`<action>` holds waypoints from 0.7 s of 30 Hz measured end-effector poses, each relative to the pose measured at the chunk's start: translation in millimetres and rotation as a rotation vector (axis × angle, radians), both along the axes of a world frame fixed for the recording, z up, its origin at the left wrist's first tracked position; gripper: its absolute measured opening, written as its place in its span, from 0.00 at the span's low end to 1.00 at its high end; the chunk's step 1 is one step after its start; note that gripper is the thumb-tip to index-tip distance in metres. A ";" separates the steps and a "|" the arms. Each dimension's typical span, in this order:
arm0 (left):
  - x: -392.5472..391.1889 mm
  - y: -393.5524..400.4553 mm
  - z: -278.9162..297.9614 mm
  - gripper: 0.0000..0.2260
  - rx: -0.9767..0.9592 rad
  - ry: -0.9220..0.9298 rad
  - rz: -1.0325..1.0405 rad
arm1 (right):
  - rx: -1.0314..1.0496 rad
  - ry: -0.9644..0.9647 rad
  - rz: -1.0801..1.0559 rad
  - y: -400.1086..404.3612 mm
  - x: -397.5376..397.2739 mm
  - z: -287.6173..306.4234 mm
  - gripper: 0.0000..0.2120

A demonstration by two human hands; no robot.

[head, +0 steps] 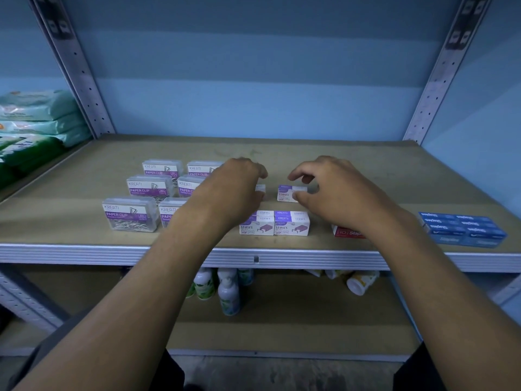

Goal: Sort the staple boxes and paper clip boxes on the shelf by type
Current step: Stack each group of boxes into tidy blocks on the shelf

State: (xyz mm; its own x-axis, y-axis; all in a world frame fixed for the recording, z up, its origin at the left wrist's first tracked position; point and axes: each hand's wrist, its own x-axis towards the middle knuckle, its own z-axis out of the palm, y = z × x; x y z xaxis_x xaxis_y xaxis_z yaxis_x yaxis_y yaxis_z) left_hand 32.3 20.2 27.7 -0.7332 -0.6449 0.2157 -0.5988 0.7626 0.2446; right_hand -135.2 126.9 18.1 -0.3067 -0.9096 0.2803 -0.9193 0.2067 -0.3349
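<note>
Here, shelf (84,170): bare board behind and right of the boxes.
Staples box (289,192): mid-shelf, long axis left-right, label toward the front edge.
Right hand (335,193): fingertips pinching that box.
Left hand (234,190): curled over another box (260,188); grip unclear.

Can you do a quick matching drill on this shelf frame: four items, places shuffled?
Items:
1. clear paper clip boxes
2. blue staple boxes
3. red staple box
4. spray bottles

Places:
A. lower shelf
B. left part of the shelf
C. far right of the shelf
D. partly hidden under the right wrist

Pairs: 1-B, 2-C, 3-D, 4-A
</note>
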 end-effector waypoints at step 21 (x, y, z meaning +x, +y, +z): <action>-12.1 -18.3 -9.2 0.15 0.056 -0.054 0.004 | -0.054 -0.056 -0.072 -23.3 -6.7 -14.8 0.10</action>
State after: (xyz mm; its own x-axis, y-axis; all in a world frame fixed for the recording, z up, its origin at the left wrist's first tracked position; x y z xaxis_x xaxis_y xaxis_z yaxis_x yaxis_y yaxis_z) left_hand 20.1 1.9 18.5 -0.7404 -0.6576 0.1392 -0.6151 0.7464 0.2540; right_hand -141.9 103.6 3.3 -0.3871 -0.8687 0.3090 -0.8824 0.2518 -0.3975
